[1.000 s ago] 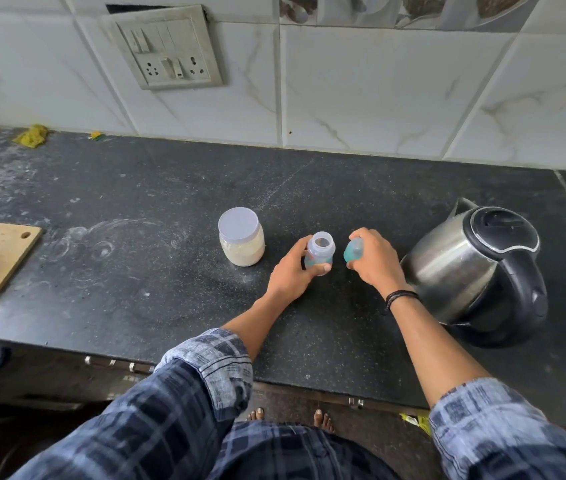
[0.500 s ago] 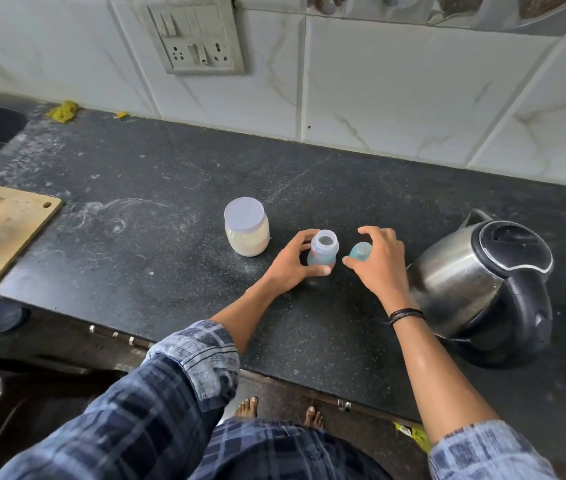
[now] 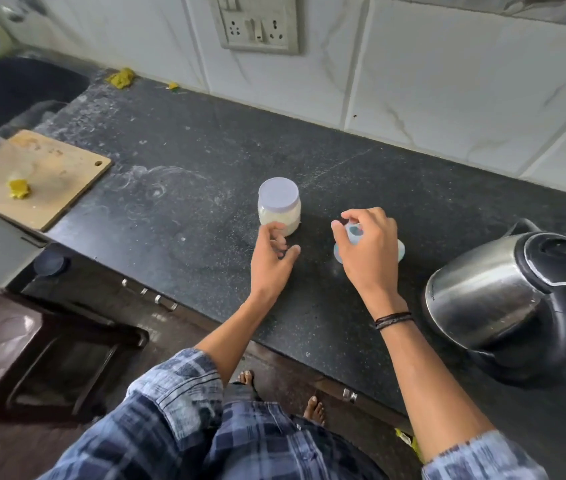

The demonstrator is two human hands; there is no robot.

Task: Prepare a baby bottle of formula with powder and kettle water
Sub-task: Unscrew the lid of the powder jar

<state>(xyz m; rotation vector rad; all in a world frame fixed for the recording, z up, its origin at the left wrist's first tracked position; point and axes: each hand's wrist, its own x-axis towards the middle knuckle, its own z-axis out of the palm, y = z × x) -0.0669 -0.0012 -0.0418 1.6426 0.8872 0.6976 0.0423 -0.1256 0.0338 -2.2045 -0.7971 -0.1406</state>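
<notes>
Item: baby bottle [image 3: 354, 233], small, pale blue, clear plastic.
Location: on the black counter [image 3: 188, 209], just left of the kettle [image 3: 503, 299], under the right hand [image 3: 369, 258].
Orientation: upright; long axis vertical; open mouth pointed up toward the camera.
Right hand: fingers curled down round the bottle's neck, thumb and forefinger closed about the rim.
Pale blue plastic: showed low on both sides of that hand; whether bottle body or a loose cap could not be told.
Powder jar [image 3: 278, 206]: farther left of the kettle, beyond the bottle; upright, white lid on, pale powder filling its lower part.
Left hand [image 3: 272, 261]: just before the jar, fingers loosely curled and holding nothing; contact with the jar wall could not be told.
Kettle: steel body, black lid down, handle toward the person.
Done, by judgement: bottle stood uncapped and ready to fill.
Contents of bottle: no powder or water could be made out.
Left to do, by judgement: open the jar, dose powder, pour kettle water, close the bottle and mix.
</notes>
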